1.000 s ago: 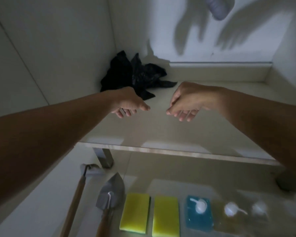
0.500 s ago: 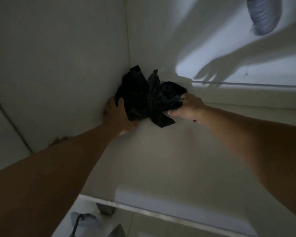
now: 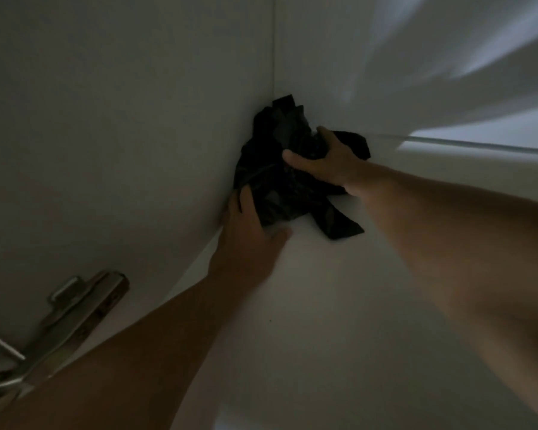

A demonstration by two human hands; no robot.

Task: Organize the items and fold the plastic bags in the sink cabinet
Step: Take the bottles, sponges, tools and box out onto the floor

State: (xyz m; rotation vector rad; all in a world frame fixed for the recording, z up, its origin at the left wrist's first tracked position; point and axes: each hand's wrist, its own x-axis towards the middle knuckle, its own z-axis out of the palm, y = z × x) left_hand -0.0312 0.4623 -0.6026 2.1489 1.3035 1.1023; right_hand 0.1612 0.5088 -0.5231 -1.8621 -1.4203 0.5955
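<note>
The crumpled black plastic bag bundle (image 3: 280, 181) lies in the back corner of the white cabinet shelf (image 3: 339, 321), just above the centre of the frame, pressed against both walls. I judge it very light, soft and a little slippery; it will collapse under my grip and the loose tails, like the one that points to the lower right, will drag behind. So the best place to hold is the thick middle of the bundle, not a tail.

My right hand (image 3: 326, 162) comes from the right with the arm stretched, thumb and fingers curled over the top of the bundle and pinching the film. My left hand (image 3: 249, 237) lies low at its lower left edge, fingers straight along the wall; in this dim light I think they only touch the bag. A metal door hinge (image 3: 78, 308) sits at the lower left.
</note>
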